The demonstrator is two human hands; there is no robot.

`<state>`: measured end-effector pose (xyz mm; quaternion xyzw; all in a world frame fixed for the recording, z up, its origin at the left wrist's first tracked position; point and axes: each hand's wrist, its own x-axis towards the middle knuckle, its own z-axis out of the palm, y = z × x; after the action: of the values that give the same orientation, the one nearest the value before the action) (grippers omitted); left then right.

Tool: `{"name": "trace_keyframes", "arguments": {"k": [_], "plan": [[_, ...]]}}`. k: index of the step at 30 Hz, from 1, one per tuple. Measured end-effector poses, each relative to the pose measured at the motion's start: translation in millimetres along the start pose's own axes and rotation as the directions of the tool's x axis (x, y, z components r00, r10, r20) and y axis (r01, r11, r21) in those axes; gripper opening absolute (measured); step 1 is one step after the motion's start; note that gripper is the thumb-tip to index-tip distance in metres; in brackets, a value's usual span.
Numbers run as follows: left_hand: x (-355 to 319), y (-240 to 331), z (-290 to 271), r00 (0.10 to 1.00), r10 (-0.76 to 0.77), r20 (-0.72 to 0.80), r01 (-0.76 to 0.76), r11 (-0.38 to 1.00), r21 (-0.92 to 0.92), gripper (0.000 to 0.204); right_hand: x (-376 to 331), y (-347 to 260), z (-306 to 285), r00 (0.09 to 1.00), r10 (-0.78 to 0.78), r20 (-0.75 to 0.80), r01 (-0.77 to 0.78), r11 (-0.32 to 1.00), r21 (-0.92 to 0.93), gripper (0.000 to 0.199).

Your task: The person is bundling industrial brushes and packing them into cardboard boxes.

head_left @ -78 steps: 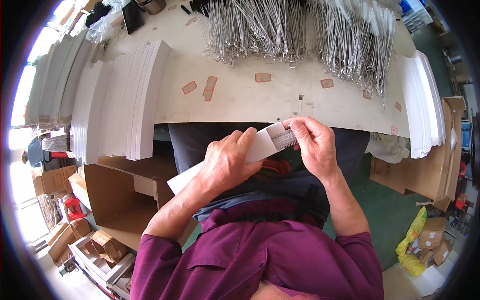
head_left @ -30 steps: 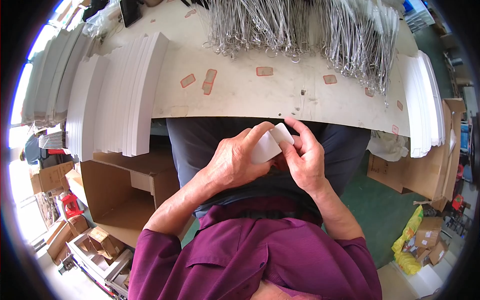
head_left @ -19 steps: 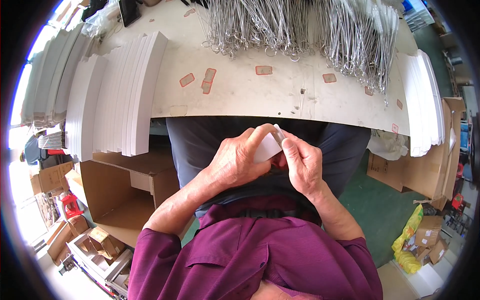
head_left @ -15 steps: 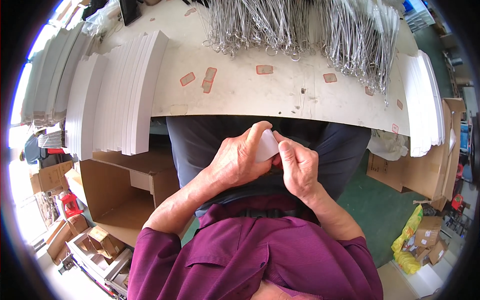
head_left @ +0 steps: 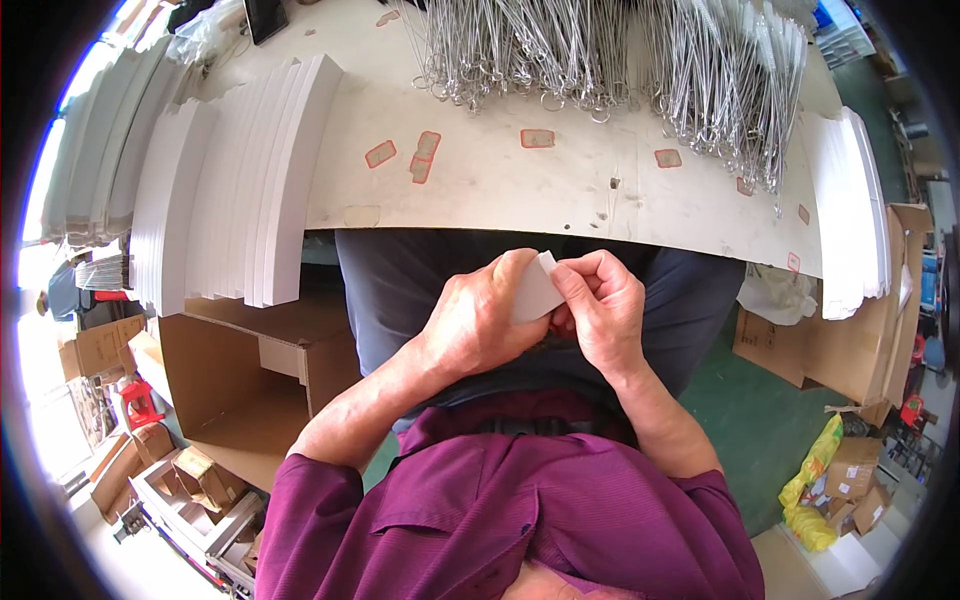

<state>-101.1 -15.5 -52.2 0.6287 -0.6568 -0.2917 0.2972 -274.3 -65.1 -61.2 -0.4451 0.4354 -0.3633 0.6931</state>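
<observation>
My left hand (head_left: 478, 322) and my right hand (head_left: 602, 307) meet over my lap, just below the table edge (head_left: 560, 238). Both grip a small folded white card piece (head_left: 535, 290); only its upper corner shows between the fingers. My left fingers wrap over its left side, my right fingers pinch its right edge. Whatever lies under the card is hidden by my hands.
Stacks of white card sheets (head_left: 235, 180) cover the table's left, another stack (head_left: 850, 210) lies at the right. Bundles of metal wire hangers (head_left: 610, 50) lie along the far side. An open cardboard box (head_left: 235, 385) stands at my lower left; more boxes sit at the right.
The long white card strip seen earlier has been drawn in and folded small between my hands. Both hands have closed together and dropped slightly toward my lap.
</observation>
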Motion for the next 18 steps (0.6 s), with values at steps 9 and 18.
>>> {"name": "trace_keyframes", "arguments": {"k": [9,18], "plan": [[-1.8,1.6,-3.7,0.999,-0.048,0.016,0.049,0.999,-0.017,0.058,4.6,-1.0,-4.9,0.999,0.034,0.017,-0.035,0.999,0.039,0.018],[-4.8,-1.6,-4.4,1.0,-0.009,0.016,0.01,0.999,-0.05,0.06,2.3,-2.5,0.2,0.999,0.04,-0.019,-0.039,0.999,0.008,0.018]]}}
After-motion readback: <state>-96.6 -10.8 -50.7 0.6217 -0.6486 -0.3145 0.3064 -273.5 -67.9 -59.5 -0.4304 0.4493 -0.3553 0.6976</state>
